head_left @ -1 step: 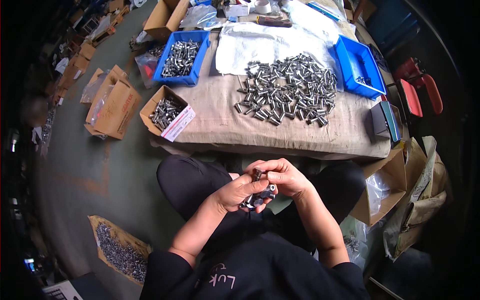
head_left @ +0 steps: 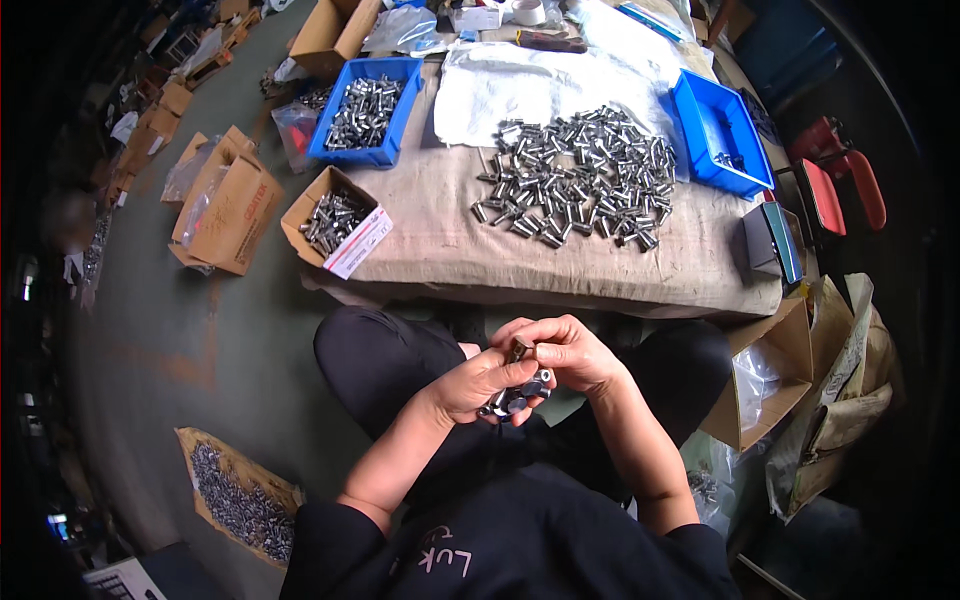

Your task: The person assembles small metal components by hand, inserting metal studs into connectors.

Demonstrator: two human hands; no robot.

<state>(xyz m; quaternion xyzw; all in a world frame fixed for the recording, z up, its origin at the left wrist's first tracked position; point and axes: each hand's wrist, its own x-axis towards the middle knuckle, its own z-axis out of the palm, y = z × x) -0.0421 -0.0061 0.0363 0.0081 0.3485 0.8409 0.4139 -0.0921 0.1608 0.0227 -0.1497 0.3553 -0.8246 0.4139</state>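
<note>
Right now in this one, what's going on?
A seated person's left hand cradles several small metal parts; the right hand touches or nearly touches one. A loose pile of similar parts lies ahead on the cloth-covered table, between a well-filled blue bin at left and a sparsely filled blue tub at right.

My count starts with two hands, my left hand (head_left: 482, 383) and my right hand (head_left: 572, 352), with several metal parts (head_left: 530, 388) between them, overlapping too much to number. One table (head_left: 430, 235) bears one loose heap (head_left: 585, 175), its pieces too jumbled to tally. I make it two blue bins (head_left: 355, 157), at least four brown boxes (head_left: 235, 220) nearby, one white roll (head_left: 530, 20), one dark tool (head_left: 550, 43), one red chair (head_left: 825, 197) and one floor tray (head_left: 266, 486).
</note>
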